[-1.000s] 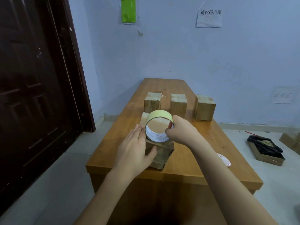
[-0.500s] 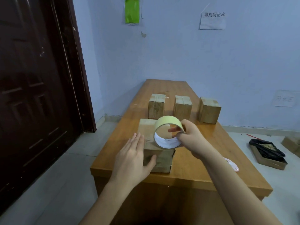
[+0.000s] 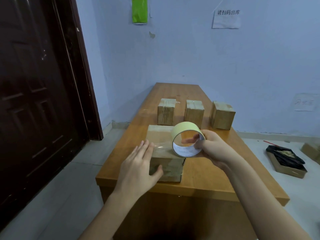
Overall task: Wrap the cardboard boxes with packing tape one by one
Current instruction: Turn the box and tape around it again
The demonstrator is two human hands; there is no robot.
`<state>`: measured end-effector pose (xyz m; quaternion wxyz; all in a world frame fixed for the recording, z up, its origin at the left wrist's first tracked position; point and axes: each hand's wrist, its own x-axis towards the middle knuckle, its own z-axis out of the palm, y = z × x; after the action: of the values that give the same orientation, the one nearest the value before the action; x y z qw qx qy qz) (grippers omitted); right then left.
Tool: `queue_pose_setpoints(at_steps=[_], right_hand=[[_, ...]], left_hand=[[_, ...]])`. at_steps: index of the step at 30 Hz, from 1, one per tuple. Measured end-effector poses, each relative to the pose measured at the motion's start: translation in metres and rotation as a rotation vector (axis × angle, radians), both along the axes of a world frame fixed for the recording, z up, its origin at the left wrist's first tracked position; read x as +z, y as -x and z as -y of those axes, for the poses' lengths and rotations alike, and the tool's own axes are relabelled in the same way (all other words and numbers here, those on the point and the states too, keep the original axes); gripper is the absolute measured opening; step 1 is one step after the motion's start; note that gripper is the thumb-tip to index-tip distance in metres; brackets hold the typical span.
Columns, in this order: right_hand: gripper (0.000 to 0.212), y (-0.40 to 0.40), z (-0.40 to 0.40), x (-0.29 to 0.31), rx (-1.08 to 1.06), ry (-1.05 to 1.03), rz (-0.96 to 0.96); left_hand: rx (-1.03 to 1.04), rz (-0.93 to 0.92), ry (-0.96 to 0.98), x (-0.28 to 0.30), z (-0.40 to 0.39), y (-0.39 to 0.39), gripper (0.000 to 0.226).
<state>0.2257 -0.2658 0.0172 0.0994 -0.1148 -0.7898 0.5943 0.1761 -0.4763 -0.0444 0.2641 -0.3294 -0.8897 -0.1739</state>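
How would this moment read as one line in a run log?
step: taping near box | left hand: pressing box | right hand: holding tape roll | back row: three boxes

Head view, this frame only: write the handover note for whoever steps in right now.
Left hand: flat, fingers straight, steadying the near box at the table front edge.
Right hand: grip on the tape roll, held over that box's right side.
Done: clear tape already lies across the near box's top.
Left: finish this wrap. Three boxes stand in a row behind; tape shows on their tops, but how fully they are wrapped cannot be told.
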Motion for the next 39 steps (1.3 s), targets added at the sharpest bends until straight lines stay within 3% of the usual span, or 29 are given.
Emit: queue_pose_setpoints(at_steps=[5,11,17,21,24,28,36,39], right_hand=[[0.023,-0.002,0.002,-0.013,-0.147,0.081,-0.071],[0.017,-0.002,0.011,-0.028,-0.055,0.092,-0.053],[0.024,-0.015,-0.010,-0.032,-0.174,0.429,-0.059],[0.023,-0.015,-0.005,-0.044,-0.205,0.406,-0.101],[0.026,-0.015,0.002,-0.051,-0.110,0.385,-0.058],[0.011,-0.011,0.003,-0.056,-0.148,0.465,-0.106],[0.015,-0.011,0.003,-0.076,-0.169,0.670,-0.069],[0.013,-0.010,0.003,-0.084,-0.221,0.564,-0.037]], left_hand=[[-0.007,0.029,-0.016,0.002,-0.002,0.001,0.069],[-0.004,0.042,-0.024,0.001,-0.003,-0.001,0.070],[-0.024,0.036,-0.018,0.000,-0.001,0.002,0.068],[-0.029,0.044,-0.010,0.000,-0.003,0.003,0.072],[-0.007,0.046,-0.002,0.000,-0.003,0.002,0.071],[-0.014,0.059,-0.007,0.001,-0.004,0.002,0.068],[-0.020,0.087,-0.030,0.000,-0.002,0.004,0.063],[-0.024,0.090,-0.019,0.003,-0.002,0.004,0.062]])
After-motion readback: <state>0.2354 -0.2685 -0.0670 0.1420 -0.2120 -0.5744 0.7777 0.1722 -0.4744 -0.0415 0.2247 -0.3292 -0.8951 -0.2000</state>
